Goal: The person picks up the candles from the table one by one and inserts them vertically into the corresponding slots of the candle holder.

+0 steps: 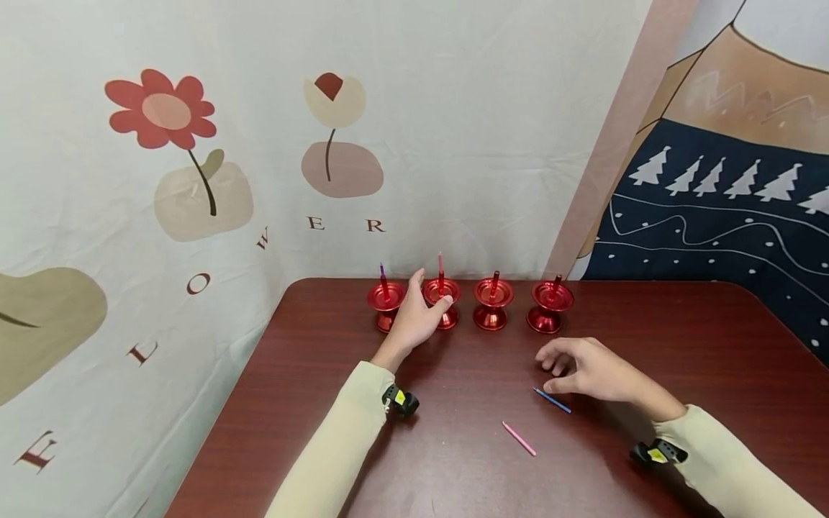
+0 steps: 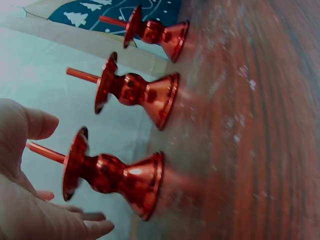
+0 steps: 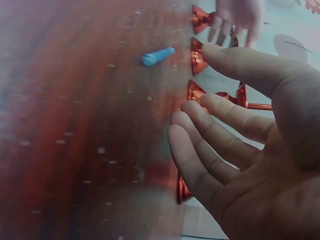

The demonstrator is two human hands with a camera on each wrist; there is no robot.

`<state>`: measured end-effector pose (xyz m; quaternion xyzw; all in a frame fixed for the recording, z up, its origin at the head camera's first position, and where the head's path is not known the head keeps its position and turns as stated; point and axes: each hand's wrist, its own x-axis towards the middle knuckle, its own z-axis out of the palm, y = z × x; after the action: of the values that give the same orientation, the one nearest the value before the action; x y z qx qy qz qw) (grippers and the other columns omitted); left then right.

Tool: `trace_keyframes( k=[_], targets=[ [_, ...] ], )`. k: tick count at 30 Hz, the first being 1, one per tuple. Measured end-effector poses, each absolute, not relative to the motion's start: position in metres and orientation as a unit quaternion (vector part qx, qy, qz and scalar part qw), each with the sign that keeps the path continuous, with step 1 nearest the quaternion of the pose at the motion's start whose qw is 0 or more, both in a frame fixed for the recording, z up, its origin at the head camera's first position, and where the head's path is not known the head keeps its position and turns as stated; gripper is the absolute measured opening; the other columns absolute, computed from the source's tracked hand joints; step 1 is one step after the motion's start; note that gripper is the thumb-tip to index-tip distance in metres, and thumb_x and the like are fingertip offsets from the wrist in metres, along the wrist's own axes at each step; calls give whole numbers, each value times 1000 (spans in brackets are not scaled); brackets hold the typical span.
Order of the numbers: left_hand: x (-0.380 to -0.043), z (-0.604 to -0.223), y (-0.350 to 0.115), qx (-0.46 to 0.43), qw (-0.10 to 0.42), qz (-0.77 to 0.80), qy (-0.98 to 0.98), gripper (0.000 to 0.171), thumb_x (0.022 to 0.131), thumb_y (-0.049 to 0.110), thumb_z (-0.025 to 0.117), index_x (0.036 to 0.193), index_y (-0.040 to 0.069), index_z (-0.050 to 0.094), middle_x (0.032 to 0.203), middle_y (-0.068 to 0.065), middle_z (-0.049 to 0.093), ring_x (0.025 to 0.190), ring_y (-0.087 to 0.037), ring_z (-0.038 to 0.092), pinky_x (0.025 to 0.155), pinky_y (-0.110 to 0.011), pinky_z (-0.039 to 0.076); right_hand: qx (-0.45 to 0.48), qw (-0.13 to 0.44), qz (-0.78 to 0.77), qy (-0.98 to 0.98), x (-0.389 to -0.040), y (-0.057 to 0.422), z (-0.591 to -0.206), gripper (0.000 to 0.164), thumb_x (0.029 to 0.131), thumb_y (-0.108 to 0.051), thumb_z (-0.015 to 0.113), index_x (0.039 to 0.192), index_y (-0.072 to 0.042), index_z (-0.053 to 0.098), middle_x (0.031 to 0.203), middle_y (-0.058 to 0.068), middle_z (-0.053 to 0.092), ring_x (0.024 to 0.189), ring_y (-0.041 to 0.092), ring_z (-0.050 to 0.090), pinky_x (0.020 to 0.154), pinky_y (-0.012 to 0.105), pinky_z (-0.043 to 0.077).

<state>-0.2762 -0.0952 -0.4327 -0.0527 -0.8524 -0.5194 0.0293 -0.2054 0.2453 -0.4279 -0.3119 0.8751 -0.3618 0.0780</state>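
My left hand point(image 1: 417, 318) is at the second red metal candle holder point(image 1: 447, 316) from the left, thumb and fingers spread beside it and gripping nothing. A thin pink candle point(image 1: 440, 262) stands upright in that holder. In the left wrist view, the nearest holder point(image 2: 142, 187) has a gap between it and the thumb. A purple candle point(image 1: 382, 271) stands in the leftmost holder point(image 1: 385, 296), partly behind my left hand. My right hand point(image 1: 592, 368) hovers with loosely bent fingers, holding nothing, close to a blue candle point(image 1: 557, 403) lying on the table.
A second pink candle point(image 1: 519, 439) lies on the brown table point(image 1: 453, 475), nearer me. Two more red holders, the third point(image 1: 491, 316) and the rightmost point(image 1: 545, 318), stand in the same row with bare spikes. A printed cloth point(image 1: 486, 144) hangs behind the table's back edge.
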Motion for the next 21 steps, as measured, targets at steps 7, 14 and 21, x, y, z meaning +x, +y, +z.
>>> trace_keyframes(
  k=[7,14,21],
  targets=[
    [-299,-455,-94,-52,87,-511,-854,98,101,49,75,174,14,22,174,-18,37,157,-39,41,125,-62,35,-334,69,-359,869,-202,251,-438,41,82,-16,98,115,-4,76,99,-4,70,82,12,64,71,29,58],
    [-248,-401,-72,-82,176,-535,-822,75,100,24,76,164,7,40,162,-18,44,149,-39,47,121,-59,41,-379,81,-392,834,-202,266,-444,43,84,-15,97,123,-7,79,104,3,71,84,17,64,67,29,57],
    [-231,-391,-54,-142,215,-536,-804,53,98,10,76,146,2,55,142,-15,58,123,-33,60,105,-52,53,-407,79,-386,824,-203,272,-447,43,85,-20,98,123,-10,81,106,2,70,85,17,63,70,29,57]
  ],
)
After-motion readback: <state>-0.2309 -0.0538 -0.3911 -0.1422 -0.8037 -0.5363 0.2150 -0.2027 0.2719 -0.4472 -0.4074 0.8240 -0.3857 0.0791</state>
